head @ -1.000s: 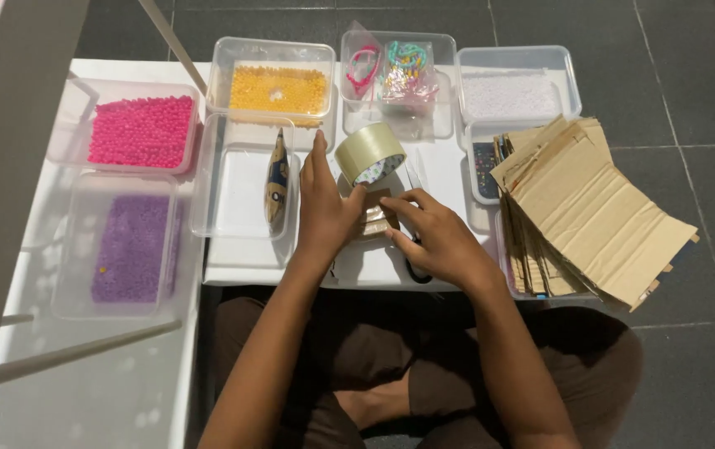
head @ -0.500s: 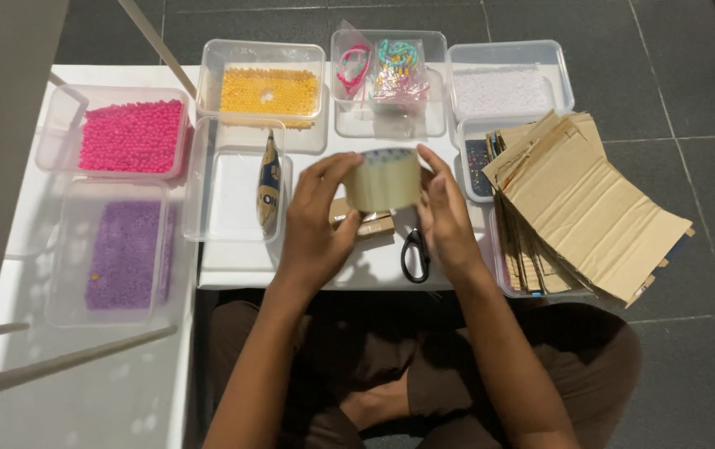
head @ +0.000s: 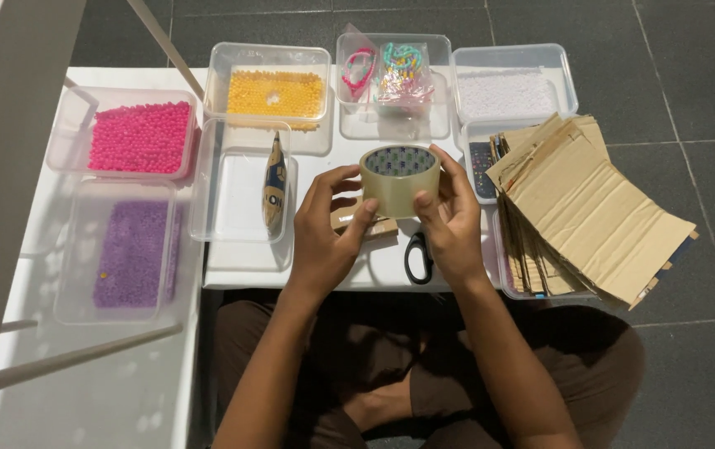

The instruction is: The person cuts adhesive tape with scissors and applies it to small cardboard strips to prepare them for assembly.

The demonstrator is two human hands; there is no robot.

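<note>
White table (head: pixel 307 270): clear (perhaps yellowish) tape roll (head: pixel 400 180).

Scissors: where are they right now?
In the head view the black-handled scissors lie on the white table just under the right hand, near the table's front edge, left of the cardboard stack.

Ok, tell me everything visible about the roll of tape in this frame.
The tape roll is a wide ring of glossy, pale tan packing tape with a hollow core. It is held above the white table, hole tilted up toward the camera. The left hand grips its left side, thumb on the outer face; the right hand grips its right side. No loose end is discernible.
</note>
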